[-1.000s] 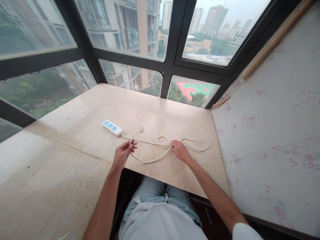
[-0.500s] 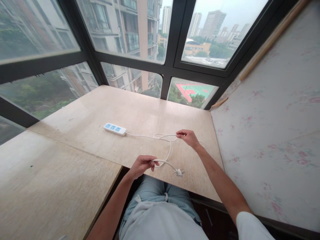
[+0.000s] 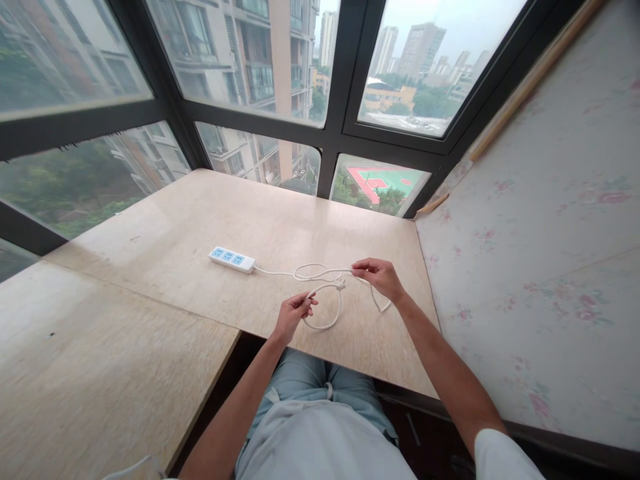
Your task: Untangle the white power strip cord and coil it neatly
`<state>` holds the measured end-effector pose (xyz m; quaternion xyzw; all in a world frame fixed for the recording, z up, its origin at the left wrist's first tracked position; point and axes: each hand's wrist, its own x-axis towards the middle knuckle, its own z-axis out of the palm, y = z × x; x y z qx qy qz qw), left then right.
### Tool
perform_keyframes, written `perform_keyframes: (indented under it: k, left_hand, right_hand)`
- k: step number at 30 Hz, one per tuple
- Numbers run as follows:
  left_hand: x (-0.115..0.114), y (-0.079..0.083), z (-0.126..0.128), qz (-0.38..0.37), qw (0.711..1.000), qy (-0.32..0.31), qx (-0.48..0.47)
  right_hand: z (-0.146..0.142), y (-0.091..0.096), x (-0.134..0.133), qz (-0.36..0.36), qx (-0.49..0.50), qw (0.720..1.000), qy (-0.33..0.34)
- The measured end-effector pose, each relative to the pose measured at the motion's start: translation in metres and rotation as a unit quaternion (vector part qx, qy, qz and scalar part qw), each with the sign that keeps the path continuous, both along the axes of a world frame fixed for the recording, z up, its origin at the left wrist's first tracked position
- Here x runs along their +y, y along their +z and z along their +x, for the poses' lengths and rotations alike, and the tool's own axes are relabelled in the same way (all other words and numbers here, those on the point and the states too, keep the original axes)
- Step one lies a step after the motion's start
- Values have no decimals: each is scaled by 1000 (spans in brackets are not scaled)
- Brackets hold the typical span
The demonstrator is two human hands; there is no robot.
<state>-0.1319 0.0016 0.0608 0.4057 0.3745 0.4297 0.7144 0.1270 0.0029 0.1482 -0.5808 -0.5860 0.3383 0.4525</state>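
A white power strip (image 3: pixel 232 260) with three blue socket faces lies on the wooden surface, left of both hands. From its right end runs a white power cord (image 3: pixel 274 273), looped between my hands. My left hand (image 3: pixel 294 316) is closed on the cord near its plug end, which curves up and to the right. The plug (image 3: pixel 341 284) hangs close to the crossing loops, prongs pointing right. Further right, my right hand (image 3: pixel 379 275) pinches the cord between thumb and fingers, and a slack bend drops below it.
The light tabletop (image 3: pixel 240 207) meets dark window frames (image 3: pixel 334 143) at the back and a floral-papered wall (image 3: pixel 525 267) on the right. A lower-left board (image 3: pixel 115 353) joins it at a seam, with a dark gap by my legs. A pale cable (image 3: pixel 135 469) shows at the bottom left.
My left hand has moved up and away from me, carrying the plug end up towards the cord loops. My right hand stays nearly in place. The power strip has barely shifted.
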Motion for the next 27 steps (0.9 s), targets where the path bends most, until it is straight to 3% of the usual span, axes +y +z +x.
perform_keyframes:
  k: [5,10,13,20,24,27]
  left_hand:
    - [0,-13,-8,-27,999,16,28]
    - [-3,-14,2,-35,988,-48,142]
    - [-5,-12,13,-43,982,-86,164]
    - [-16,-3,32,-98,966,-188,145]
    - [-28,-7,42,-200,963,-175,37]
    - [-34,-11,50,-301,943,-133,-51]
  right_hand:
    - [-4,-5,-1,-10,22,1000,-1]
    - [-15,-11,1,-19,36,999,-2]
    - [-22,-15,2,-24,64,998,-5]
    - [-31,-19,-2,-48,102,994,0]
    - [-34,-21,-9,-48,87,995,23]
    - [-37,-24,-16,-44,73,996,35]
